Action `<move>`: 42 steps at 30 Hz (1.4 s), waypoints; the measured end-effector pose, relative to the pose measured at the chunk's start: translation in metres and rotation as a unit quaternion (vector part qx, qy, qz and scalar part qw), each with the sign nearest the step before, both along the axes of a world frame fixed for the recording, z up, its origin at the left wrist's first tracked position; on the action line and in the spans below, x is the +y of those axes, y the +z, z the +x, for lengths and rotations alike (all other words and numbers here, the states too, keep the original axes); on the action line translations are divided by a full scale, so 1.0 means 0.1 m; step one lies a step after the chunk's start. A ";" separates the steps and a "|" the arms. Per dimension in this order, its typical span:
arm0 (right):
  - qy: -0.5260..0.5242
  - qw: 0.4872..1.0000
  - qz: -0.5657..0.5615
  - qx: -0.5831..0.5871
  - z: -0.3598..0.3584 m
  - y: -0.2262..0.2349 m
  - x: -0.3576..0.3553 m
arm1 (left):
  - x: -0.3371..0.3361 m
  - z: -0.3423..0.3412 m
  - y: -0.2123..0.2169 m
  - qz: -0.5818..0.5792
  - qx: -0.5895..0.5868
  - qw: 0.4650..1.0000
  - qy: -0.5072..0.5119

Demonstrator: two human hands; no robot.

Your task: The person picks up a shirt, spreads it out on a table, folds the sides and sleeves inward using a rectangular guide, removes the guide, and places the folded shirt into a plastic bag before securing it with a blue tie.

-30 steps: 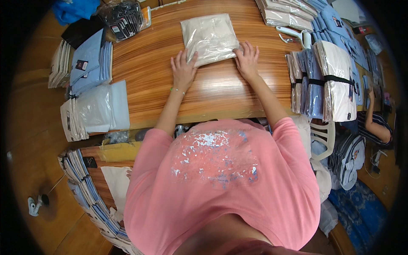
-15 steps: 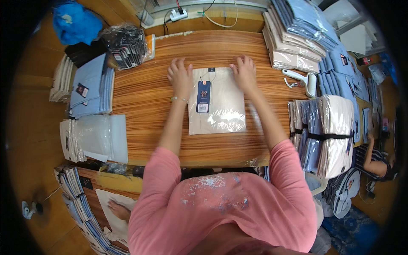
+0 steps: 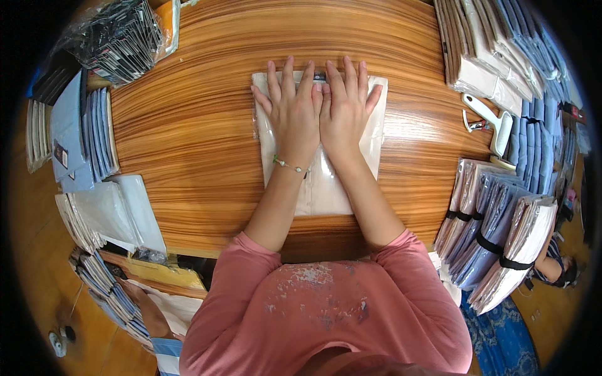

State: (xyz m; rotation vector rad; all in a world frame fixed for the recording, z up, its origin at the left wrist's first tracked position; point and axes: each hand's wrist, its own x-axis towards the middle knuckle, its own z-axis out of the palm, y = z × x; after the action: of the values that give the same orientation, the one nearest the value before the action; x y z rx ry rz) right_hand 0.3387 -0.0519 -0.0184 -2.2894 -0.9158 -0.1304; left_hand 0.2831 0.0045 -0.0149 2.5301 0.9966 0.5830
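Both hands have slid together: left hand (image 3: 293,111) and right hand (image 3: 343,108) press flat, fingers spread, on the bagged cream garment (image 3: 326,188) on the tabletop (image 3: 188,144).

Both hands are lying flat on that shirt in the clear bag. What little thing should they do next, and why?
Probably slide the left hand and right hand apart toward the side edges of the clear plastic bag holding a folded cream garment. Both palms lie flat side by side on its middle, and the plastic looks wrinkled at the edges, so sweeping outward should flatten it.
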 end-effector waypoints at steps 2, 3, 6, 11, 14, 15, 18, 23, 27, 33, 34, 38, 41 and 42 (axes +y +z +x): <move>0.000 1.000 -0.002 0.004 0.01 -0.02 0.02 | 0.02 0.00 0.00 -0.003 0.012 1.000 0.001; -0.001 1.000 -0.003 0.006 0.03 -0.04 0.01 | 0.02 0.02 0.00 -0.006 0.010 1.000 -0.003; -0.002 1.000 -0.010 0.007 0.03 -0.04 0.00 | 0.01 0.03 -0.01 -0.002 0.006 1.000 -0.008; -0.002 0.999 -0.035 -0.016 -0.02 -0.07 -0.06 | -0.05 -0.04 0.00 0.010 0.005 1.000 -0.009; -0.002 0.997 -0.080 -0.004 -0.09 -0.15 -0.10 | -0.07 -0.10 -0.08 0.039 0.027 0.999 0.009; 0.006 0.996 -0.087 -0.001 -0.10 -0.15 -0.07 | -0.08 -0.11 -0.08 0.038 0.014 0.999 0.012; 0.004 0.998 -0.069 0.004 -0.07 -0.09 -0.08 | -0.07 -0.12 0.02 0.046 0.006 0.999 -0.003; 0.025 0.998 -0.036 0.042 0.04 0.07 -0.16 | 0.00 -0.16 -0.14 -0.095 -0.083 0.992 -0.019; 0.105 0.987 -0.082 -0.093 0.39 0.25 -0.36 | 0.26 -0.47 0.08 0.017 0.041 0.994 -0.104; 0.134 0.980 -0.126 -0.083 0.37 -0.12 -0.46 | 0.28 -0.57 0.01 0.016 0.042 0.995 -0.088; 0.139 0.980 -0.119 -0.082 0.41 -0.16 -0.45 | 0.23 -0.59 -0.05 -0.002 0.047 0.995 -0.091; 0.180 0.974 -0.135 -0.025 0.50 -0.01 -0.48 | 0.39 -0.55 0.01 -0.069 0.023 0.992 -0.105; 0.233 0.945 -0.213 0.084 0.66 0.38 -0.54 | 0.52 -0.58 0.39 -0.006 0.215 0.957 -0.195; 0.258 0.928 -0.232 0.134 0.68 0.54 -0.61 | 0.50 -0.60 0.56 0.068 0.272 0.935 -0.217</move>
State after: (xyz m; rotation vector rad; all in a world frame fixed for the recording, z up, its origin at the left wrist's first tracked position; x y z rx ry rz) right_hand 0.4069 -0.1127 0.0358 -2.2979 -1.4784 0.6769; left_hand 0.2231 0.0544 0.0415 2.9792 0.5166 -0.1988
